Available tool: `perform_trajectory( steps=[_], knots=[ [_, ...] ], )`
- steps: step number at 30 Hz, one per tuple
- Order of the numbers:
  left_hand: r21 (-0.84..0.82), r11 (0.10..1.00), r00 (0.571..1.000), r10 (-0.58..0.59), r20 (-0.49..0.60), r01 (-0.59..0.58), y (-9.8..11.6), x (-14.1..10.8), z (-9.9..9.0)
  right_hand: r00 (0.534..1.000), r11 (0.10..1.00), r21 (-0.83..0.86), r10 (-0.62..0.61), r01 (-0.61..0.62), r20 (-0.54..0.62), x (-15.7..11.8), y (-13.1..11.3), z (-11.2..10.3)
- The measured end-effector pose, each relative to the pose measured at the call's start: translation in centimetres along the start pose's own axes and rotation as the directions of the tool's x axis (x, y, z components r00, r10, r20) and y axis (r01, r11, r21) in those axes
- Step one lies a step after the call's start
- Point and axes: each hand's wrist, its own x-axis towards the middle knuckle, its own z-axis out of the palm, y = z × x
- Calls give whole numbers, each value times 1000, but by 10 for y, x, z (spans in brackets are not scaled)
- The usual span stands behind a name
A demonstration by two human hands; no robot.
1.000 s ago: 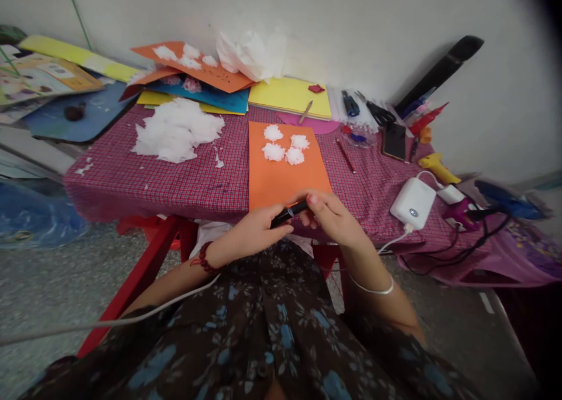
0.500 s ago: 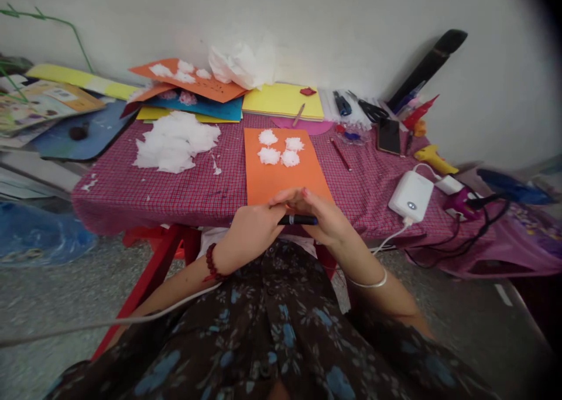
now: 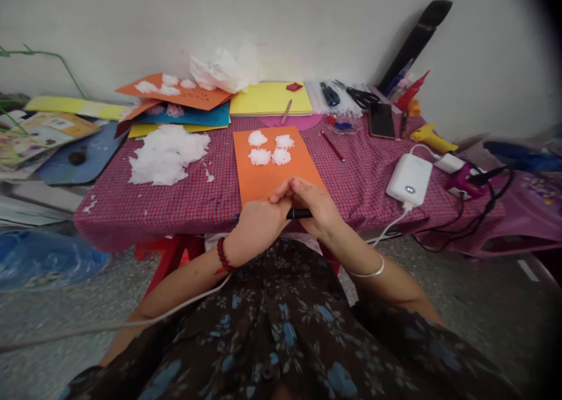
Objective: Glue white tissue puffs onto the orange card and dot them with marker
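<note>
My left hand (image 3: 262,227), with a red bead bracelet at the wrist, is wrapped round a dark pen (image 3: 300,214). The pen's black end sticks out to the right, towards my right palm. My right hand (image 3: 317,208) touches the left one at the fingertips, its fingers bent together; whether it also grips the pen is hidden. Both hands are over the near edge of an orange sheet (image 3: 281,180). Several white fluffy tufts (image 3: 259,157) lie on the sheet's far part.
White tissue pieces (image 3: 169,154) are heaped at the left. Behind lie yellow sheets (image 3: 267,99), decorated orange card (image 3: 193,97) and scissors (image 3: 364,97). A pencil (image 3: 332,145), phone (image 3: 381,120), white power bank (image 3: 409,179) and yellow glue gun (image 3: 432,137) are at the right.
The view has shifted, so the table items appear slightly further left. My hands have drawn closer together, and less of the pen's black end shows between them.
</note>
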Motion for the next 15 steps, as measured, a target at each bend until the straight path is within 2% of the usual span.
perform_trajectory(
  steps=[2,3,4,5,6,7,8,9,10,12,13,15],
  knots=[
    [-166,986,996,7,-84,-20,-1,3,3,1000,1000,-27,15,-15,13,-2,-8,-2],
    [-307,951,990,-2,-143,-42,-1,5,2,1000,999,-38,20,-19,25,-3,-13,-4],
    [-482,874,978,-34,-204,-70,-2,7,1,999,999,-45,12,-11,34,-4,-19,-7],
    [-670,735,962,-95,-255,-105,-3,9,-3,999,999,-50,-4,6,41,-4,-23,-11],
    [-834,532,943,-179,-281,-147,-4,12,-8,999,998,-60,-31,33,38,-5,-27,-14],
    [-937,291,925,-266,-272,-192,-5,15,-14,998,995,-83,-60,62,29,-5,-28,-17],
    [-971,57,910,-340,-238,-233,-7,18,-21,997,989,-120,-78,80,24,-5,-27,-20],
    [-954,-137,899,-392,-196,-268,-8,21,-28,997,983,-169,-68,73,36,-5,-25,-21],
    [-915,-278,892,-423,-157,-293,-10,23,-34,997,975,-218,-29,43,65,-4,-20,-20],
    [-851,-429,885,-457,-87,-304,-12,26,-42,979,953,-297,110,-56,170,-4,-7,-14],
    [-831,-466,880,-471,-59,-305,-13,26,-42,955,941,-323,183,-102,232,-4,0,-9],
    [-811,-505,875,-484,-19,-297,-15,24,-38,921,931,-338,249,-141,300,-5,14,2]
  ],
)
